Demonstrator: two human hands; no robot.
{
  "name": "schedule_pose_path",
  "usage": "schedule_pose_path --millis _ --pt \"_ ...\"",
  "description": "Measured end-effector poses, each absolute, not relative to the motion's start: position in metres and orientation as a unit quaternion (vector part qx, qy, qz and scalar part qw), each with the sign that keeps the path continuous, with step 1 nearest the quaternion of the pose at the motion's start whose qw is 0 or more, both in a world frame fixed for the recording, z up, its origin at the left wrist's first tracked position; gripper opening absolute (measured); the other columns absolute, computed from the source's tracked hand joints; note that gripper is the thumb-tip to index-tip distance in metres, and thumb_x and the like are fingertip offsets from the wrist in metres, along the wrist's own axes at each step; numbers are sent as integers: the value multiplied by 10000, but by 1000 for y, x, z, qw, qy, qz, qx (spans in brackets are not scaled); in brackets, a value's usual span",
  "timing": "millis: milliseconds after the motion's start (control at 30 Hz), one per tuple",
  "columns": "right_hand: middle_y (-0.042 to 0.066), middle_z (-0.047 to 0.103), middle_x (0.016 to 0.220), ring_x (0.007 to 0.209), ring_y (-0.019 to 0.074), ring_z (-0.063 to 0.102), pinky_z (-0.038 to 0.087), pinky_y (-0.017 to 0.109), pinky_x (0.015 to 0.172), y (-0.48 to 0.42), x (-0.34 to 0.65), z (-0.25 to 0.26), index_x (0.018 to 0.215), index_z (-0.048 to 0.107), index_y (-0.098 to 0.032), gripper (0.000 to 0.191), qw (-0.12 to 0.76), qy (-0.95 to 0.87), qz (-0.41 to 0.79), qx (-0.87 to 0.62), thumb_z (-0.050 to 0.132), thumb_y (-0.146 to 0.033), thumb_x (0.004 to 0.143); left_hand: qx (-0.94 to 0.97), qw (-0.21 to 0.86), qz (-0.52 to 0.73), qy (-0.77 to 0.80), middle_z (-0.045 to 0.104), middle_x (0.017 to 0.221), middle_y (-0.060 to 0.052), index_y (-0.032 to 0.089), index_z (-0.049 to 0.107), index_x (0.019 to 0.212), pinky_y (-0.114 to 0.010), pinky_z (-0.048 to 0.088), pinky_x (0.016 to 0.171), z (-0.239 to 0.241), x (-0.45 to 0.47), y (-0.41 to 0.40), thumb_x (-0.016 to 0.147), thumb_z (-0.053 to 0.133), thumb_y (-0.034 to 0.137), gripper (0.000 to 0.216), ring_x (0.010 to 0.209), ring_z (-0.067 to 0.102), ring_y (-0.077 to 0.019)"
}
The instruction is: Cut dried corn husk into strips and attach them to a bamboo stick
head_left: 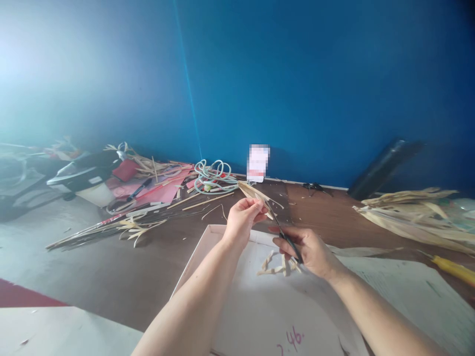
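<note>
Husk [251,192] slants lengthwise, away leftward — pinched in left fingers [255,206]; right fingers [293,232] grip scissors [295,250].

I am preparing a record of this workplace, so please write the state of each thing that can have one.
Pale tan dry leaf piece: pinched in the left hand
Black-handled metal scissors: held in the right hand; blade opening unclear
Shallow white cardboard tray: open, short pale dry strips inside
Pale green flexible cord: loosely looped
Long black cylinder: tilted beside the blue wall
Yellow-handled tool: lying down
White rectangular card: upright, print unreadable
</note>
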State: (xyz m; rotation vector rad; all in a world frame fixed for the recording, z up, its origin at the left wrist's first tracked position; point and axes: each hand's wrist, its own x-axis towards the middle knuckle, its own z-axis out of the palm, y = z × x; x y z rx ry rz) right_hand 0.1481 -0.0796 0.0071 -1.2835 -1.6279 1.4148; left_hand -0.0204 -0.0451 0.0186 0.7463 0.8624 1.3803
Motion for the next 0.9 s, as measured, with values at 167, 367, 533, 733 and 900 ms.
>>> schedule_pose_path --millis 167,367,533,733,900 --pt "1 558 630 550 112 488 397 233 508 -80 148 8 1145 628 -166 490 309 -622 524 -493 648 -464 756 324 625 601 378 589 697 -22 106 580 752 -174 481 609 20 -21 -45 638 733 304 275 652 566 -73" --pt "-5 538 619 543 104 474 382 225 499 -79 148 6 1157 618 -158 490 313 -632 517 -485 637 -457 769 326 624 601 378 587 703 -22 106 576 756 -173 481 606 19 -21 -45 643 730 297 270 658 565 -73" --pt "-5 532 621 543 105 470 380 225 495 -79 148 5 1152 621 -153 491 315 -631 516 -486 638 -458 767 321 624 603 380 589 695 -20 107 569 752 -172 481 601 19 -20 -45 644 726 285 261 654 568 -74" --pt "-7 529 616 536 106 474 377 222 485 -80 148 7 1148 623 -153 493 317 -629 515 -489 641 -460 762 316 626 603 381 581 695 -19 103 566 753 -166 479 594 19 -20 -45 642 730 284 268 651 566 -70" --pt "-8 539 604 528 106 480 390 226 484 -80 146 10 1143 628 -147 502 323 -620 517 -494 654 -457 749 319 627 600 380 580 700 -21 106 573 753 -171 481 600 18 -20 -45 639 737 290 272 651 563 -70"
